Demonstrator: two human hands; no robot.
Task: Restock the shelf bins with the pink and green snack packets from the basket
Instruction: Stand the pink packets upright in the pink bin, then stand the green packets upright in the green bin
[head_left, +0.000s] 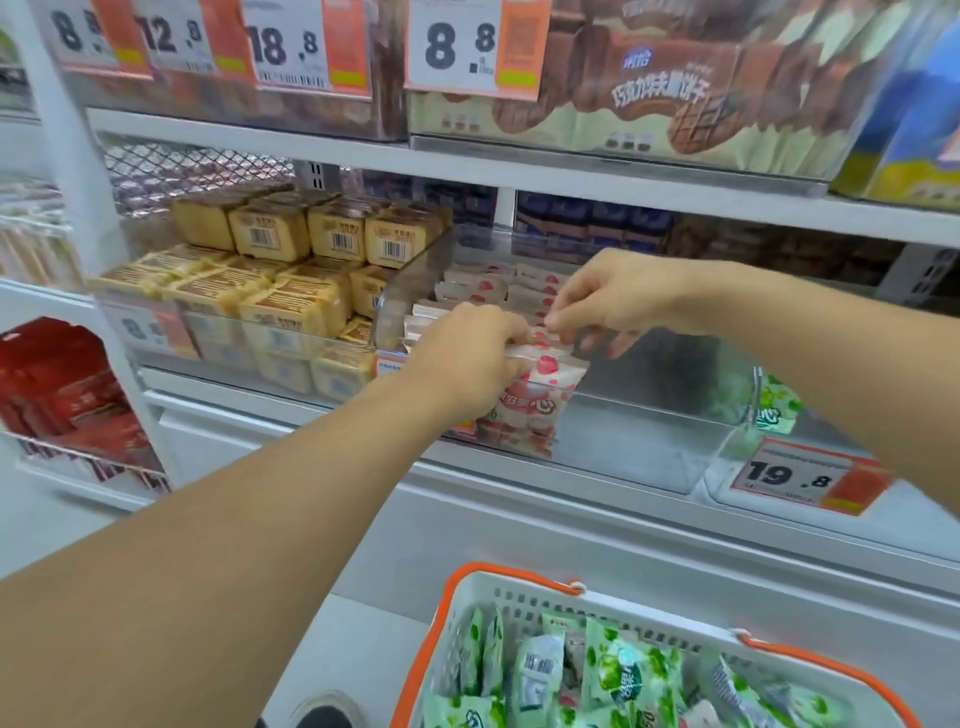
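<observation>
Green packets (618, 670), at least six though the pile overlaps too much for a firm count, fill the white basket (452, 623) nearest the person, with hints of pink ones among them. Beyond the basket, one clear bin (623, 447) on the shelf serves as landmark. At its front left, the left hand (467, 358) grips a pink packet (535, 384) by its top seam, fingers curled round it, while the right hand (597, 301) pinches the same seam from above. To do this step well, the person should probably slide the packet down upright against the front wall and square it with the row behind before letting go. Behind it in the bin lie roughly eight stacked pink packets (488, 291). Right of the bin, one green packet (774, 400) stands alone. Left of the bin, yellow boxes (291, 291) number over a dozen.
</observation>
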